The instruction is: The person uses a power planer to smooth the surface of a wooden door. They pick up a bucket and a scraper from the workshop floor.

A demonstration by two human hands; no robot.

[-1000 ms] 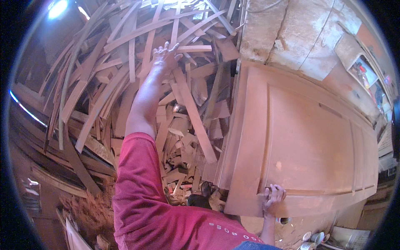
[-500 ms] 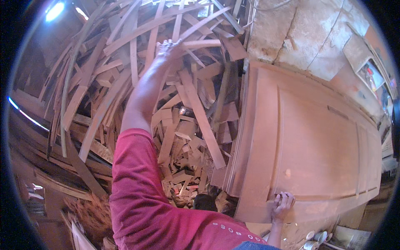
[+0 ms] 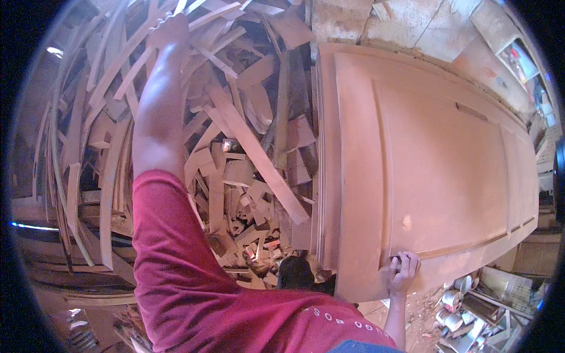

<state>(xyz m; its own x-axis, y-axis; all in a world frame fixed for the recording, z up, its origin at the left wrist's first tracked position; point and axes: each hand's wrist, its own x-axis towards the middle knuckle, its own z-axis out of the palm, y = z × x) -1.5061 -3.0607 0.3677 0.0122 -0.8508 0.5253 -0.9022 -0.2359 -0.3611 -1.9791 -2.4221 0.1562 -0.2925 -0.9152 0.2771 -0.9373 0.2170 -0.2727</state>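
Stretched far out, my left hand (image 3: 168,30) is in the pile of wooden offcuts (image 3: 250,138), fingers closed around what looks like a wooden strip (image 3: 136,73). Fine detail of that grip is hard to make out. A large brown panelled door (image 3: 441,170) stands tilted at my right, its face carrying recessed panels and a dark slot. My right hand (image 3: 404,272) lies over its near lower part, with the fingers curled at the panel's moulding beside a dark gap.
More boards (image 3: 326,176) stand behind the door's left edge. Long strips (image 3: 106,206) lean at the left. A stained wall (image 3: 406,23) rises behind the door. Cans (image 3: 452,300) and scrap clutter the floor at lower right. A dark rounded thing (image 3: 295,273) sits near my body.
My left hand has moved up and left in the view, farther over the pile. The view has shifted, bringing more of the lower-right floor in. My right hand stays on the door.
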